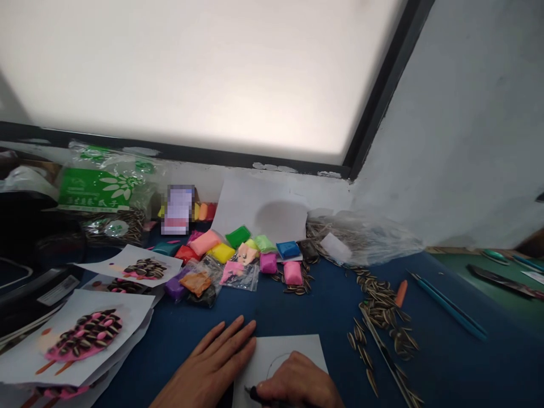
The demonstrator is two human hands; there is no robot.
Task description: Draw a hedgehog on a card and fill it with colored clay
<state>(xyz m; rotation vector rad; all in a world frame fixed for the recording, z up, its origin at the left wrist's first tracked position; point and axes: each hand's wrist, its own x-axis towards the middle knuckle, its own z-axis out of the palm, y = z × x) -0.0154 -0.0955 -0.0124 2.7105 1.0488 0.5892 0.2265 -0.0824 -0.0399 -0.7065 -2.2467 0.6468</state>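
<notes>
A white sheet of paper [312, 347] lies on the blue table at the front middle, with a thin curved line drawn on it. My right hand [300, 382] is closed around a dark pen [254, 392], whose tip is at the paper near its left side. Flat beside the sheet rests my left hand [212, 362], fingers stretched out and reaching the paper's left edge. Nothing is in the left hand. Part of the pen is hidden under the right hand, and the sheet's lower end is out of view.
Left, stacked papers [138, 306] carry sunflower-seed and clay pictures. Colourful clay packets [223, 252] lie behind the hands. Loose sunflower seeds [378, 300], a metal tool [385, 354] and a blue tweezers-like tool [450, 306] are at right. A seed bag [106, 187] and a phone [177, 209] stand behind.
</notes>
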